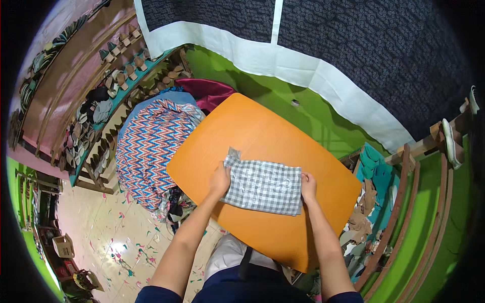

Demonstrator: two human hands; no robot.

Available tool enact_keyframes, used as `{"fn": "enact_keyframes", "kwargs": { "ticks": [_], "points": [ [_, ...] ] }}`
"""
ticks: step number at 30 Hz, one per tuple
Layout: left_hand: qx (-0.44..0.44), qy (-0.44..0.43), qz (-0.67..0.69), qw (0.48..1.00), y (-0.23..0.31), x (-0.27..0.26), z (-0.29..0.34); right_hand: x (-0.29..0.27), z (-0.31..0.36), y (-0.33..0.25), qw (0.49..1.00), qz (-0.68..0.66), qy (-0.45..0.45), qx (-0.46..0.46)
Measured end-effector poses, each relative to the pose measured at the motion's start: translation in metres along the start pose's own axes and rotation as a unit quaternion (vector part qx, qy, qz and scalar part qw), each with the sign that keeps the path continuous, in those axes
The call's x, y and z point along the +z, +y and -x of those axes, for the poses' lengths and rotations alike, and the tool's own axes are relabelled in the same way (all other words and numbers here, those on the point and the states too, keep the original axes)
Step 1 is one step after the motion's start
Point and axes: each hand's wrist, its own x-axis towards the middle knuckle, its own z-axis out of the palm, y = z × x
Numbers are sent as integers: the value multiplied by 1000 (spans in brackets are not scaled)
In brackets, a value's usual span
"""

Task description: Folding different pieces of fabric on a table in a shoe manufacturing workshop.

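Cloth [263, 187], grey checked, lies flat on the orange surface [262, 131] between both hands; left hand [220, 181] curls on its left edge, right hand [307, 187] pinches the right edge; I'd keep both edges taut and corners square so no wrinkles get folded in.

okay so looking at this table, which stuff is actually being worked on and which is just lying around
In hand: grey checked cloth, held flat by left hand and right hand on the orange table.
Lying about: zigzag fabric pile, magenta cloth, teal scraps.
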Motion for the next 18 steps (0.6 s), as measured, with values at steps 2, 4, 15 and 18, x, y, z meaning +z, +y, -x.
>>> {"fn": "enact_keyframes", "kwargs": {
  "ticks": [2,4,15,18],
  "points": [
    [-40,-4,-48,998,3,-4,9,10,5,-3,999,-11,22,-23],
    [-71,-27,-59,995,1,-5,11,18,6,-9,996,61,72,6],
    [342,-8,-173,924,14,28,48,111,104,-85,909,199,-152,-333],
    [307,-81,-236,919,-20,23,41,105,106,-69,824,370,-229,-364]
  ]
}}
